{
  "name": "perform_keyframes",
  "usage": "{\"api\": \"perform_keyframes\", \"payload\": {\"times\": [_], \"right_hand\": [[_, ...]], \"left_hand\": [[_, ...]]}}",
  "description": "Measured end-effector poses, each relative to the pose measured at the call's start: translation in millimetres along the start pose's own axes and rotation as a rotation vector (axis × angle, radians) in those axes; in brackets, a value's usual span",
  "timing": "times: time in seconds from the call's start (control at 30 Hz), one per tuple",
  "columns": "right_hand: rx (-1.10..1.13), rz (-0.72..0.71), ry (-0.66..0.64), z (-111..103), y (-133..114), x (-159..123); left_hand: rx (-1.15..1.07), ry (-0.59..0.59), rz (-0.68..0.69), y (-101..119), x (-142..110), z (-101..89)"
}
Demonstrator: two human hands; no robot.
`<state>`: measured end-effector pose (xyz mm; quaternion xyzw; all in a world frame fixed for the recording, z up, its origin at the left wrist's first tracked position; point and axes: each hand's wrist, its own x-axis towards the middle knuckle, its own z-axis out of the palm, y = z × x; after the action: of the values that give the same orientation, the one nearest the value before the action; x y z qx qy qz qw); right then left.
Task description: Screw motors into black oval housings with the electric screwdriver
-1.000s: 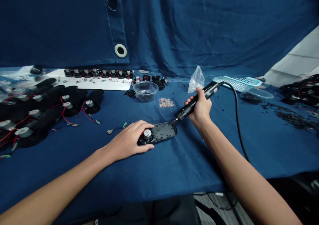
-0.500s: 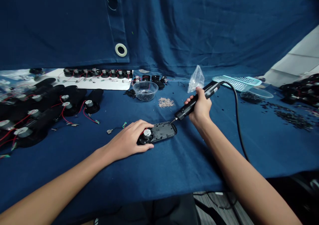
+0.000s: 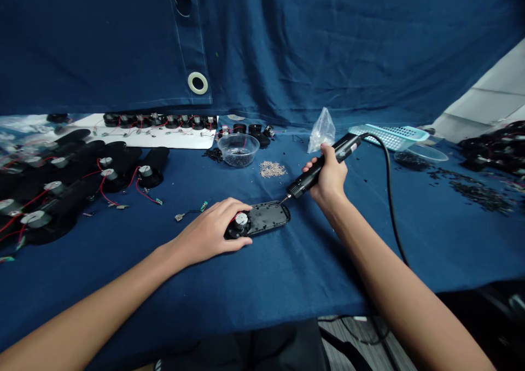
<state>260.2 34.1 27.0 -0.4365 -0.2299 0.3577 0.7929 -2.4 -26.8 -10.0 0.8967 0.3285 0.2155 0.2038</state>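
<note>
Left hand point(image 3: 209, 231) rests palm-down on a black oval plastic housing point(image 3: 268, 219), fingers curved over its edge and pinning it in place, beside a round motor point(image 3: 241, 221) with red wire at the housing's near end. The housing lies flat on a dark blue cloth point(image 3: 287, 289), directly in front of the person. Right hand point(image 3: 328, 174) is closed firmly around a black electric screwdriver point(image 3: 307, 184), its bit just at the housing's upper edge (whether it touches, the view cannot settle). A black cable point(image 3: 389, 212) trails from the tool. Farther off sit a clear bowl point(image 3: 238, 150) of small black parts, a heap of tiny metal parts point(image 3: 273, 169) and a plastic bag point(image 3: 322, 132). Wired black motor units point(image 3: 150, 177) crowd the left.
</note>
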Motion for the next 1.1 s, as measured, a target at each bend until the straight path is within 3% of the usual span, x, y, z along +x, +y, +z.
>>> {"api": "perform_keyframes", "payload": {"times": [1.1], "right_hand": [[0.001, 0.015, -0.027, 0.2, -1.8, 0.1]], "left_hand": [[0.029, -0.005, 0.009, -1.7, 0.4, 1.0]]}}
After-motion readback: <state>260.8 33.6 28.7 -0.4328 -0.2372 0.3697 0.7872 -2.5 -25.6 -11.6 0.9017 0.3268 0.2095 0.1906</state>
